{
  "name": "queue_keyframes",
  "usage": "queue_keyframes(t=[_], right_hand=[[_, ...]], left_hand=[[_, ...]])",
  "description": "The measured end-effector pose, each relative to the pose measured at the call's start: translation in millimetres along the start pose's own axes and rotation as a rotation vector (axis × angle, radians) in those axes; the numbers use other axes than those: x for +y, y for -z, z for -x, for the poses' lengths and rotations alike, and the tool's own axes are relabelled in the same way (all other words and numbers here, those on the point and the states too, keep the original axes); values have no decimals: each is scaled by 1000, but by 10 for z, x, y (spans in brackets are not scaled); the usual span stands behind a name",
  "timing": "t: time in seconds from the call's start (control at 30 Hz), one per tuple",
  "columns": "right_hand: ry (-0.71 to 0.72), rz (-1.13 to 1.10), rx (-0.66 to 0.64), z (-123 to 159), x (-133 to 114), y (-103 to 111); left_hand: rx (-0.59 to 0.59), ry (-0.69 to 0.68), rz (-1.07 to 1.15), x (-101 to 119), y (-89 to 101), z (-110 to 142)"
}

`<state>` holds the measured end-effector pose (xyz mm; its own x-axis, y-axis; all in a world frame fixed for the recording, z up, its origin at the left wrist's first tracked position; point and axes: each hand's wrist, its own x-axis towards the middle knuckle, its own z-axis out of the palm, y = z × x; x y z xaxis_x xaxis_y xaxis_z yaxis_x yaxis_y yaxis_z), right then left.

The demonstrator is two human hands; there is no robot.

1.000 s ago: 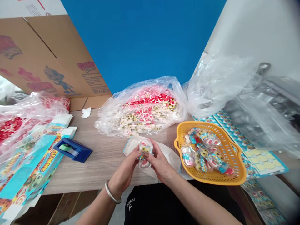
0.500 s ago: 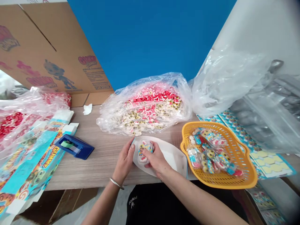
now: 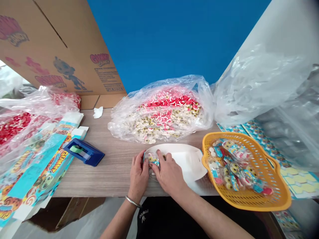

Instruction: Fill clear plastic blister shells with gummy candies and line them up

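Note:
An open white cardboard box (image 3: pixel 190 162) lies lengthwise on the table before me. At its left end is a clear pack of gummy candy (image 3: pixel 152 157) with a colourful label. My right hand (image 3: pixel 169 172) has its thumb and fingers closed around the pack, down inside the box. My left hand (image 3: pixel 139 176), a bracelet on its wrist, grips the box's left end, its thumb beside the pack. The hands partly hide the pack and that end of the box.
To the right, a yellow basket (image 3: pixel 284 186) holds several candy packs. Behind lies a clear bag of loose gummies (image 3: pixel 161 113). A blue tape dispenser (image 3: pixel 86 152), flattened printed boxes (image 3: pixel 47 169) and a large carton (image 3: pixel 79 39) are at left. Plastic bags (image 3: pixel 256 86) lie at right.
The candy pack has gone from above the box down into its left end, with my right hand lowered around it. My view has shifted slightly.

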<state>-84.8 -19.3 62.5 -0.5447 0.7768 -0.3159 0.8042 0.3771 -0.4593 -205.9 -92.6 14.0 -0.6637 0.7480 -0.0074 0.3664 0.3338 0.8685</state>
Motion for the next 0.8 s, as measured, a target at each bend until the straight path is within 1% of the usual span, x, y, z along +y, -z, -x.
queue_keyframes(t=[0.07,0.17,0.27,0.33,0.4,0.47,0.53,0.6,0.67,0.73,0.8], right_hand=[[-23,-147,-50,-10,16,-5],[-55,-442,-102,-38,65,-29],[-102,-612,-127,-82,134,-60],[-150,-636,-142,-107,164,-61],[-160,-611,-161,-118,168,-30],[-112,-494,-140,-115,156,27],[-62,-317,-90,-106,144,84],[-56,-212,-77,-102,149,108],[-67,-255,-96,-109,173,78],[-92,-389,-88,-127,213,10],[-151,-533,-71,-149,257,-59]], left_hand=[[1,41,43,7,-28,14],[-23,108,94,18,-46,21],[-42,107,113,23,-40,9],[-44,105,119,21,-34,-3],[-36,114,115,20,-33,-14],[-25,118,102,24,-36,-20],[-19,117,95,35,-41,-19],[-16,123,99,44,-47,-11],[-14,134,106,45,-52,2],[-14,152,122,36,-56,14],[-21,182,148,23,-54,21]])
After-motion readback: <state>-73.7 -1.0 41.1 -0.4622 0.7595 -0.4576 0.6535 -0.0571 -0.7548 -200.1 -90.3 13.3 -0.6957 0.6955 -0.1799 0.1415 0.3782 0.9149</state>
